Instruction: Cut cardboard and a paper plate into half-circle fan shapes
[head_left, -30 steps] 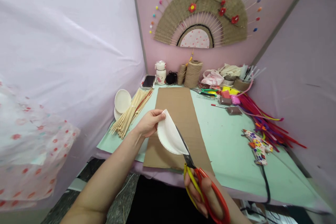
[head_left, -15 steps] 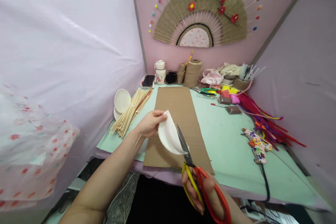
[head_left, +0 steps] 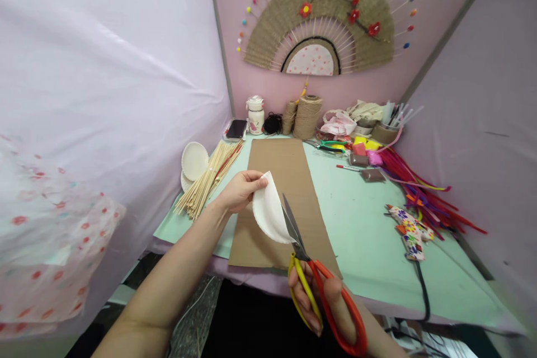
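Note:
Pinched at its upper corner by my left hand [head_left: 244, 189], a white half-round paper plate [head_left: 269, 211] hangs above the cardboard. My right hand [head_left: 321, 293] is wrapped round the handles of a pair of scissors [head_left: 297, 249], one handle red and the other yellow. The dark blades point up and away, slightly parted, along the plate's straight edge near its lower tip. Whether paper lies between the blades is hard to make out. Under both hands lies a long brown cardboard sheet [head_left: 283, 162].
Left are bamboo sticks [head_left: 205, 184] and white paper plates [head_left: 195, 161]. Behind stand a bottle [head_left: 255, 116] and twine spools [head_left: 308, 117]. To the right are pliers [head_left: 327, 146], clay packets [head_left: 372, 175], pipe cleaners [head_left: 403, 173] and a corded glue gun [head_left: 411, 229]. A woven fan [head_left: 268, 28] hangs on the wall.
The half plate and the scissors have shifted up slightly. The scissors' blades sit a little further left at the plate's lower tip. Both hands keep their holds.

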`<move>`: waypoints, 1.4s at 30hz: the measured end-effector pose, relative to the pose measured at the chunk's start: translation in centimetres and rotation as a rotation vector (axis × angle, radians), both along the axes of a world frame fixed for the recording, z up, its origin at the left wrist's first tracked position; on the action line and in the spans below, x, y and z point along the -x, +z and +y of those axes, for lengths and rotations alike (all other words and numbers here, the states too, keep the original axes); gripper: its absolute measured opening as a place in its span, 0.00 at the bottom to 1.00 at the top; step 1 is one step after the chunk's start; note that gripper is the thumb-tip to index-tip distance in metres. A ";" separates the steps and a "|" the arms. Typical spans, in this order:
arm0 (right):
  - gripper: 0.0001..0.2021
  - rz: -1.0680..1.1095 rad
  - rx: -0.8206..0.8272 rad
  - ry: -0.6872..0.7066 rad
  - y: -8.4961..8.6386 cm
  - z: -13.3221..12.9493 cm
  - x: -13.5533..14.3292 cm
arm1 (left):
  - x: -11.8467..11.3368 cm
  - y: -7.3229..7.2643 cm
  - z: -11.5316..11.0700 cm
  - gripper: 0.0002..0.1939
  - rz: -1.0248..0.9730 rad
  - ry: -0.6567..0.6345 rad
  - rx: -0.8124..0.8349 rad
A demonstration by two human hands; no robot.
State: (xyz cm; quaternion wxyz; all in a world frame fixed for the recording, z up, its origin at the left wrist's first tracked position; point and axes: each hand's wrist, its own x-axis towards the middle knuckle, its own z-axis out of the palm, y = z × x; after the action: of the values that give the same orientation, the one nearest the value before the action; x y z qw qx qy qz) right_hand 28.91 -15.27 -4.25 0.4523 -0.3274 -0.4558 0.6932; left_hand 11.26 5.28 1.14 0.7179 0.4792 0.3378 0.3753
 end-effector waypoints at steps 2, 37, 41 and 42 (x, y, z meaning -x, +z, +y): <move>0.36 0.011 -0.007 -0.001 -0.1 0.0 0.0 | 0.0 -0.2 -0.3 0.20 -0.011 0.008 0.000; 0.39 0.353 0.084 0.129 -0.9 1.5 0.0 | 0.1 -0.4 -1.6 0.29 0.053 -0.331 0.017; 0.41 0.371 0.163 0.099 -0.5 1.4 0.0 | 0.1 0.0 -1.3 0.25 0.127 -0.332 -0.025; 0.41 0.378 0.182 0.092 -0.4 1.4 0.0 | 0.1 0.0 -1.3 0.25 0.138 -0.328 -0.033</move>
State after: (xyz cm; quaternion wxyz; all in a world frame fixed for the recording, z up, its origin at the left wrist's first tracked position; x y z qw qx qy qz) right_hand 28.93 -13.91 -4.67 0.4660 -0.2099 -0.3131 0.8005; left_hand 11.16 4.00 1.09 0.7368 0.5641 0.2975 0.2246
